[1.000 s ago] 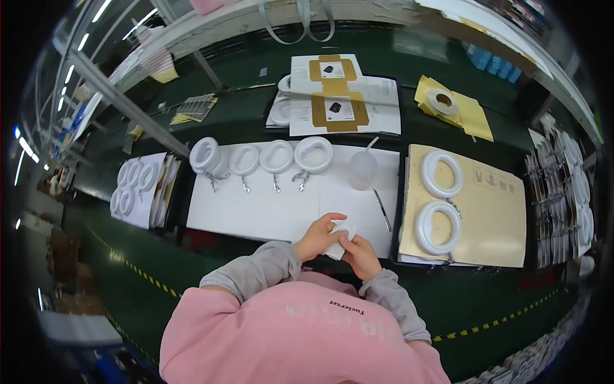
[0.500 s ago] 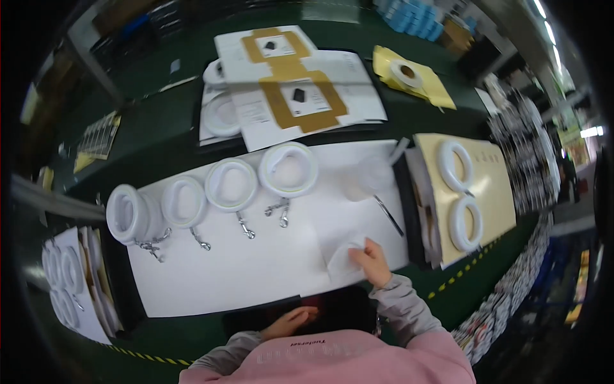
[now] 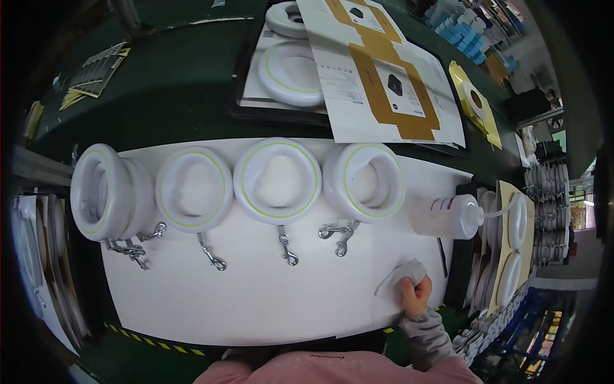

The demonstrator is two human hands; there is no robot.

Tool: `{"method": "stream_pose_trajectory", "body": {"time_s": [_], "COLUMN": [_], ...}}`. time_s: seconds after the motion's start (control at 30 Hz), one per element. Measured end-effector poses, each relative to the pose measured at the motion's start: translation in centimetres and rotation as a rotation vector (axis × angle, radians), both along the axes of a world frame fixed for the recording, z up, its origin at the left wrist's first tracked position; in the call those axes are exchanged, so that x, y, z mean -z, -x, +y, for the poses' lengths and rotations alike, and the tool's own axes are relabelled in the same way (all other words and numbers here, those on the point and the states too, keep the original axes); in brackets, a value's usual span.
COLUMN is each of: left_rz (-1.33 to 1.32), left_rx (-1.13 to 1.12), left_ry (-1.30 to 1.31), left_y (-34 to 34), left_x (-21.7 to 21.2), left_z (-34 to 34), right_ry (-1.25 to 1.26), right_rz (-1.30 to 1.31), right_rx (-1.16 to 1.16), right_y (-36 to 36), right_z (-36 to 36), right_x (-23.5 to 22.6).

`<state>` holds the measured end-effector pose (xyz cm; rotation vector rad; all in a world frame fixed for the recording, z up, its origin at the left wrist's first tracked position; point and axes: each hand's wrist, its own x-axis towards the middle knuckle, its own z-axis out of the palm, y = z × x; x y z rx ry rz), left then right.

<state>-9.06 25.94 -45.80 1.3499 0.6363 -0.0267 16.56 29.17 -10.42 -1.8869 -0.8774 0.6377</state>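
Note:
My right hand [image 3: 416, 297] is closed on a crumpled white cloth [image 3: 400, 279], holding it against the white tabletop sheet [image 3: 268, 307] near its right front corner. My left hand is out of sight; only a bit of grey sleeve shows by the lower edge. Beyond the cloth is a clear squeeze bottle [image 3: 441, 216] with a long bent nozzle, and beside it a dark pen [image 3: 442, 257]. Thick white rings with a thin green line, including a middle ring [image 3: 277, 144], form a row along the sheet's far side. Metal snap hooks [image 3: 288, 249] hang from them toward me.
Behind the row, a black tray [image 3: 240, 89] holds more rings under a printed brown-and-white cardboard sheet [image 3: 409, 83]. A tape roll [image 3: 475, 99] lies on yellow paper. Stacked sheets with rings [image 3: 517, 221] flank the right side, another stack [image 3: 51, 256] the left.
The whole view has shifted and tilted, bringing the rings larger and clearer. My left hand has gone out of view. My right hand still grips the cloth.

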Motion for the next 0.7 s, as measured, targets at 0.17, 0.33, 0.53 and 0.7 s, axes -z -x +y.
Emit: {"method": "stream_pose_trajectory", "body": {"time_s": [0.17, 0.33, 0.53, 0.7], "left_rz": [0.054, 0.138, 0.268, 0.399], "left_rx": [0.098, 0.111, 0.124, 0.111], "left_ry": [-0.099, -0.233, -0.413, -0.499], "left_y": [-0.4, 0.2, 4.5, 9.6], "left_x": [-0.6, -2.7, -3.0, -4.6], "left_z": [2.7, 6.6, 10.1, 9.3], "right_ry": [-0.041, -0.116, -0.163, -0.298], "right_rz": [-0.042, 0.025, -0.012, -0.026], "right_rx": [-0.048, 0.017, -0.054, -0.070], "right_y": [0.0, 0.1, -0.2, -1.0], "right_z": [0.0, -1.0, -1.2, -0.9], "right_x": [0.6, 1.3, 2.6, 3.5]}}
